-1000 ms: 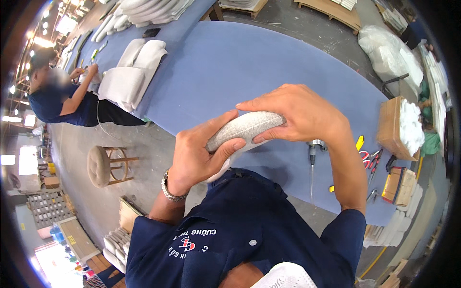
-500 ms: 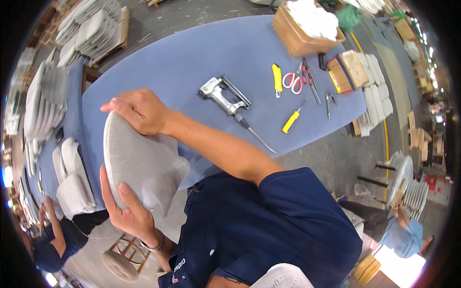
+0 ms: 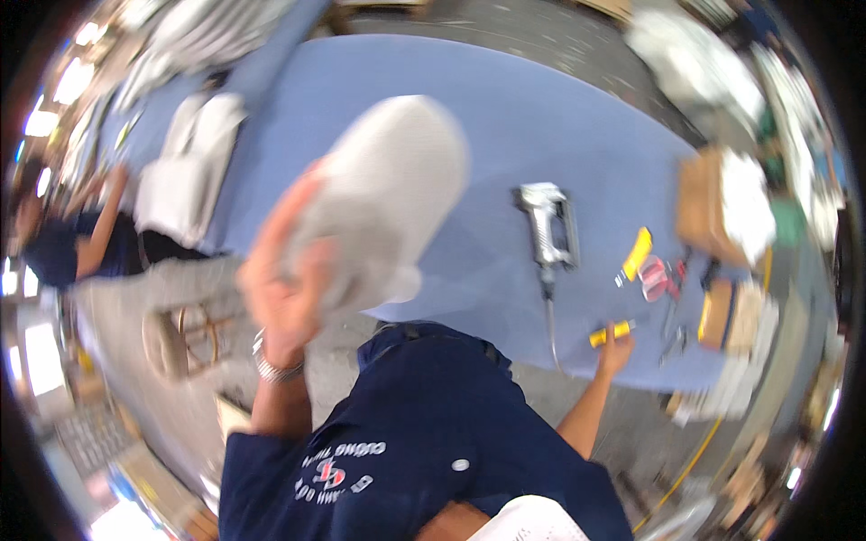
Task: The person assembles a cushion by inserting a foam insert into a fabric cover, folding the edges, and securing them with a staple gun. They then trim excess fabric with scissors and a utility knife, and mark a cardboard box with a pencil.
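In my left hand (image 3: 289, 279) is a light-grey fabric-covered cushion pad (image 3: 397, 171), raised over the left part of the table and smeared by motion. My fingers and thumb are closed on its near left edge. My right hand (image 3: 617, 350) is at the table's near right edge, its fingers around a small yellow-handled tool with a thin tip, like an awl or screwdriver (image 3: 599, 338). A silver staple gun (image 3: 545, 225) with a hose lies between the two hands. Farther right lie a yellow utility knife (image 3: 637, 255) and red-handled scissors (image 3: 653, 278).
A cardboard box (image 3: 700, 203) with white stuffing stands at the right end of the blue table (image 3: 487, 81). Near it is a smaller brown box (image 3: 717, 311). Grey cushions (image 3: 185, 185) lie to the left, close to another person (image 3: 77, 239). A round stool (image 3: 167, 344) stands at lower left.
My right hand has let go of the cushion and moved right to the yellow-handled tool. My left hand has lifted and tilted the cushion. The view has turned.
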`<act>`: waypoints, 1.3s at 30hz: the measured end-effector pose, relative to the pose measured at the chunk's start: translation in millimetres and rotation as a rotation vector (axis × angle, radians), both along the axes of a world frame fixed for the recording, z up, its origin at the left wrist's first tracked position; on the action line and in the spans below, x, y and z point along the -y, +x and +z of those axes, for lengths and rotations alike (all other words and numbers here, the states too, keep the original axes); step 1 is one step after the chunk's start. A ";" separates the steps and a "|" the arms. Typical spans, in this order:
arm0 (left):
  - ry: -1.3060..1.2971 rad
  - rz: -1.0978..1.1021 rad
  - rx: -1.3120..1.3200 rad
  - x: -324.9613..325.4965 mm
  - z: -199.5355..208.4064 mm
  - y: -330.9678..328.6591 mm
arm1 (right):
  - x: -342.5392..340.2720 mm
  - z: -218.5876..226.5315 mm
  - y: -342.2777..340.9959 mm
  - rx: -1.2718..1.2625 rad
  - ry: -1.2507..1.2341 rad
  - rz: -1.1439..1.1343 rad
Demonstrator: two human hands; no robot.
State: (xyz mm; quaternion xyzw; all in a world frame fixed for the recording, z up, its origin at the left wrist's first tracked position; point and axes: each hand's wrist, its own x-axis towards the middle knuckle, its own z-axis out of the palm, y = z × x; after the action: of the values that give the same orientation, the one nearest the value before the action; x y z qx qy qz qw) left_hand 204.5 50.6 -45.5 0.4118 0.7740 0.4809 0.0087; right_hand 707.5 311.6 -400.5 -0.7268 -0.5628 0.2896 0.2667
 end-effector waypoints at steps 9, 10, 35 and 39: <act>0.128 -0.339 0.060 -60.4 -32.4 52.7 | -7.8 21.7 -55.1 -1.055 -0.297 -0.120; 0.111 -0.339 0.052 -66.1 -32.9 58.4 | -6.0 44.8 -81.5 -1.171 -0.220 -0.102; 0.097 -0.352 0.006 -83.7 -34.2 77.3 | 48.0 404.1 -281.0 -1.143 0.443 1.033; 0.094 -0.357 0.078 -68.5 -29.7 54.9 | 45.4 382.2 -303.3 -0.863 0.583 0.999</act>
State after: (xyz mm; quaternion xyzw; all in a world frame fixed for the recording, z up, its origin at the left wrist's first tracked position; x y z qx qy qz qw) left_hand 259.3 119.1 -75.2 0.5238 0.6643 0.5229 0.1045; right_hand 404.1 266.3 -18.3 -0.1024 -0.7268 0.4763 0.4841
